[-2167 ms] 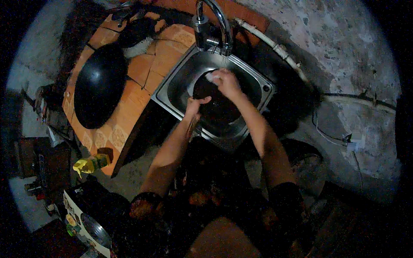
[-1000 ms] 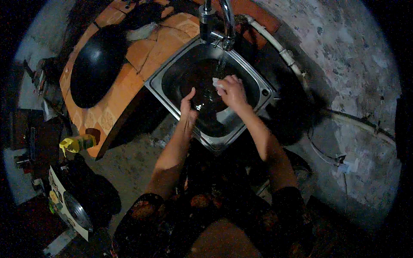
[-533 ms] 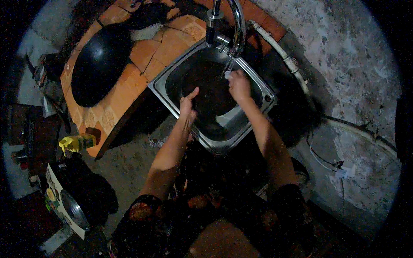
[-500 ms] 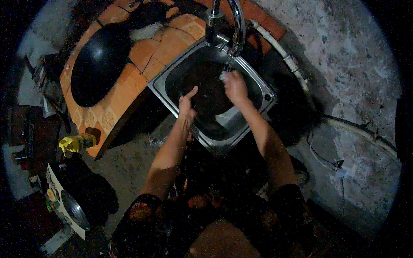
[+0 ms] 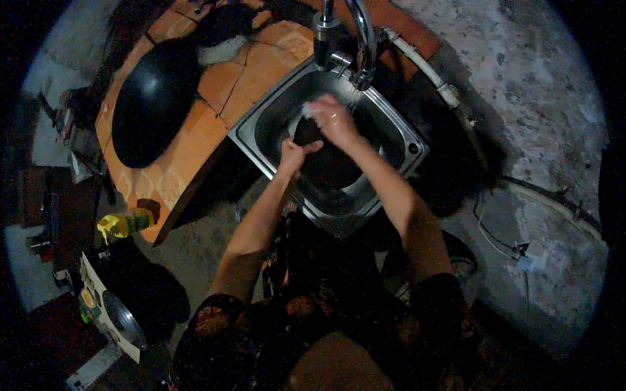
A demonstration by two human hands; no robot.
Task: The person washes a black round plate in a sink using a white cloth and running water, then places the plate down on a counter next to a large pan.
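Observation:
A dark, round, shallow pan (image 5: 331,168) lies tilted inside the steel sink (image 5: 246,138); its details are lost in the gloom. My left hand (image 5: 293,156) grips its left edge, thumb over the top and the other fingers mostly hidden. Above the pan's far side, my right hand (image 5: 336,122) is closed round a small whitish wad (image 5: 309,109), perhaps a scrubber, blurred by motion. Water seems to fall from the chrome faucet (image 5: 366,55) beyond my right hand.
To the left, an orange tiled counter (image 5: 267,55) carries a large black domed object (image 5: 156,98). A yellow bottle (image 5: 124,223) is at the counter's near end, close to a gas stove (image 5: 114,313). A pale pipe (image 5: 424,68) runs along the rough wall at right.
My right hand has moved left with the wad, away from the faucet's stream. My left hand has shifted slightly right and nearer with the pan. The whole view has shifted a little.

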